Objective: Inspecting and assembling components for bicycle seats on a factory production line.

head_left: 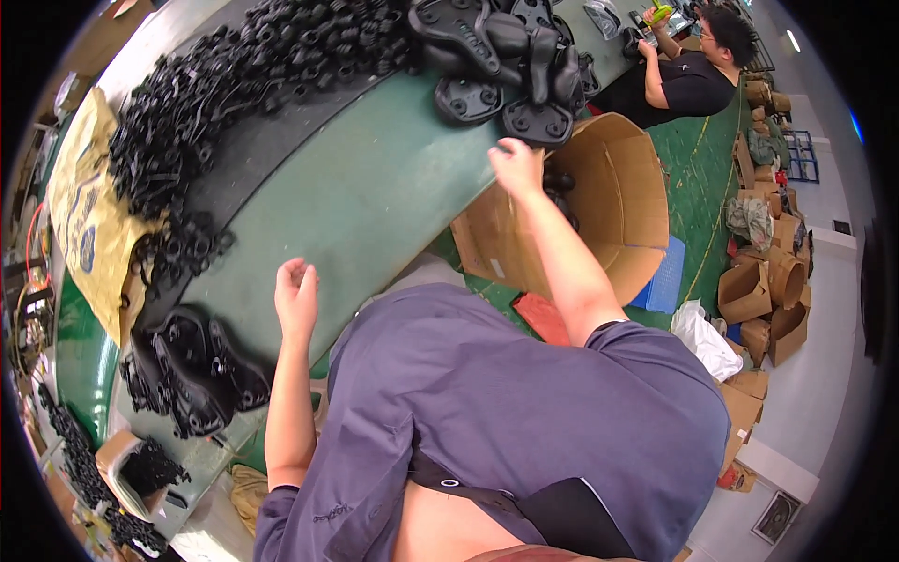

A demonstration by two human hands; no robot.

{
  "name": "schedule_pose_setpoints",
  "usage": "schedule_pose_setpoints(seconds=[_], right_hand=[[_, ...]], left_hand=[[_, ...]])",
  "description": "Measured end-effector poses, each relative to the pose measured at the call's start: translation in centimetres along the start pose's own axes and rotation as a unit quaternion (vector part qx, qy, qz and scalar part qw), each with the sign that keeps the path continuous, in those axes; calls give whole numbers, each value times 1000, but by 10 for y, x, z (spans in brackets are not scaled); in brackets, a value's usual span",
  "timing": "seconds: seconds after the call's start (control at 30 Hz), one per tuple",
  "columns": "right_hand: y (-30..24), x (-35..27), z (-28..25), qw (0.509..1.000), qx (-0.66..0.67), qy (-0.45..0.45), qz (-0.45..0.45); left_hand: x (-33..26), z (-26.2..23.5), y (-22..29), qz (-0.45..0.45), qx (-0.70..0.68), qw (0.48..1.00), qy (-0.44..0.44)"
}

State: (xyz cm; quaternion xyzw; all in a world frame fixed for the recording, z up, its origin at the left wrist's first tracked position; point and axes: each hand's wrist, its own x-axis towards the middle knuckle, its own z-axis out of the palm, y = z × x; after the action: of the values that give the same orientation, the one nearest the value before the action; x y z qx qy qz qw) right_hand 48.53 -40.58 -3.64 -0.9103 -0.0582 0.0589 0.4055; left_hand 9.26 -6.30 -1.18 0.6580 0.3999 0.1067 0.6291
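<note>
My left hand hovers over the near edge of the green worktable, its fingers loosely bent and apart with nothing in them. Farther right, my right hand is raised beside the lowest black moulded part of a stack at the table's edge. Its fingers are partly bent, and I see nothing held; whether they touch that part I cannot tell. More curved black moulded parts with round recesses are heaped there. Several similar black parts stand together left of my left hand.
A big pile of small black ring-like pieces covers the table's far left, beside a yellow sack. An open cardboard box with black parts inside stands under my right arm, near a blue crate. Another person works at the far right.
</note>
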Motion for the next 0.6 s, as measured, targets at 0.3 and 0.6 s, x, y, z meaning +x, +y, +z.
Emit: schedule_pose_setpoints(seconds=[0.3,0.6], right_hand=[[100,290,-177,977,64,144,143],[153,425,-169,953,-104,125,255]], left_hand=[[184,248,161,58,201,971,-117],[292,381,199,-65,230,967,-93]])
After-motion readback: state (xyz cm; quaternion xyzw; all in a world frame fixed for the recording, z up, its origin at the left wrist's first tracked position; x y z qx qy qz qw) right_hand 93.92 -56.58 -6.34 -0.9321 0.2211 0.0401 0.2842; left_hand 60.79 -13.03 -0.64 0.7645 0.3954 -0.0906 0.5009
